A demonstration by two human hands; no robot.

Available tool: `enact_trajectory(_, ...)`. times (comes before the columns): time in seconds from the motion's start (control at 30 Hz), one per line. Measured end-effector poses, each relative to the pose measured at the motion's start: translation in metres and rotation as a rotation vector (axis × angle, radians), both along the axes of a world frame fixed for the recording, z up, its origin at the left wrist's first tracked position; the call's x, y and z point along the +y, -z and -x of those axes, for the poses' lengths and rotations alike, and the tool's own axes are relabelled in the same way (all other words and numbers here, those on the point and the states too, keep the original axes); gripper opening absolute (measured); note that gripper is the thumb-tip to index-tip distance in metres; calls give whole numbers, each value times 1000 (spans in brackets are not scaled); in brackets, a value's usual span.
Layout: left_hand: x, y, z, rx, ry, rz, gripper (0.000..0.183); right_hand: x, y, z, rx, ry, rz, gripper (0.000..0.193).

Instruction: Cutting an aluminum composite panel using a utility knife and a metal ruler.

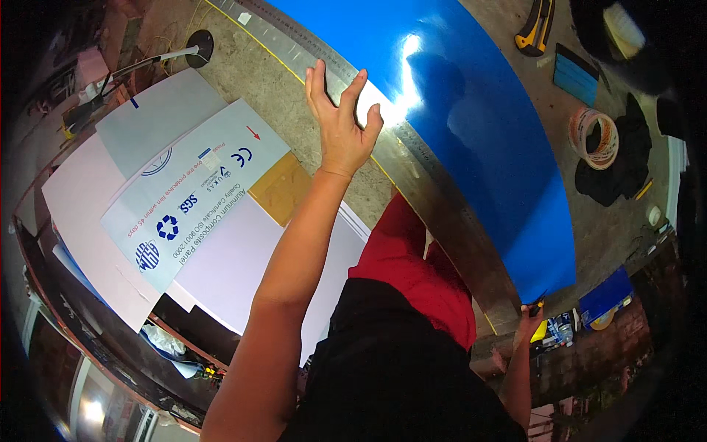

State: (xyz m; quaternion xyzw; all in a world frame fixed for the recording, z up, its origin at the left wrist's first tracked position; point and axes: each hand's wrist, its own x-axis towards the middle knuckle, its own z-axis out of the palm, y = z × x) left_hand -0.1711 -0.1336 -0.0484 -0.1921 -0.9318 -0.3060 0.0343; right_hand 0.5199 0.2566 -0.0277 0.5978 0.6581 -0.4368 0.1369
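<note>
Head view: concrete floor [294,110] bears a blue sheet [486,132]; left hand [340,125] spread wide on a steel ruler [434,184].

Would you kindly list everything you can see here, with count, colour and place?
Blue sheet: one, glossy blue, across the upper middle of the floor.
Metal straightedge: one, grey steel, along the sheet's left edge.
White panels: several, white and pale, stacked at left.
Brown board piece: one, tan, beside the panels.
Tape roll: one, pale with an orange rim, at right.
Utility knife: one, yellow and black, top right.
Black cloth: one, black, by the tape roll.
Left hand: fingers spread, pressing flat on the straightedge.
Right hand: at the straightedge's near end, gripping a small dark and yellow tool; which tool, I cannot tell.
</note>
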Motion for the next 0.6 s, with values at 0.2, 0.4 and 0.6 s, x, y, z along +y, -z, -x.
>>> enact_trajectory(0.2, -3, -1, 0, 8, 2, 3, 50, -20, -8, 39, 104, 98, -66, 28)
enact_trajectory(0.4, -2, 0, 0, 3, 0, -9, 50, -20, -12, 45, 89, 76, -63, 32)
enact_trajectory(0.6, -1, 1, 0, -14, -4, -20, 50, -6, -4, 12, 108, 59, 19, 50)
